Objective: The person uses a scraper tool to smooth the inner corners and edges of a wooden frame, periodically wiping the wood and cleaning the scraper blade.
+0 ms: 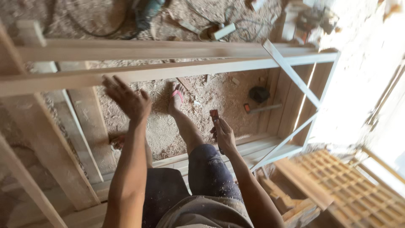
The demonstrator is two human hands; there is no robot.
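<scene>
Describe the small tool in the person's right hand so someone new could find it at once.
Start at the big pale wooden frame lying over the sawdust floor. Near its middle, beside the bare leg, the right hand holds a short flat tool. Its reddish-brown tip pokes above the fingers, unlike the hammer lying loose farther right.

A woodworking shop: beyond the raised left hand (126, 99) lies a pale wooden frame (168, 71) over a floor thick with sawdust (219, 93), a green corded power tool (145, 12) farther off, a latticed wooden panel (350, 185) right of the right hand (223, 135).
</scene>
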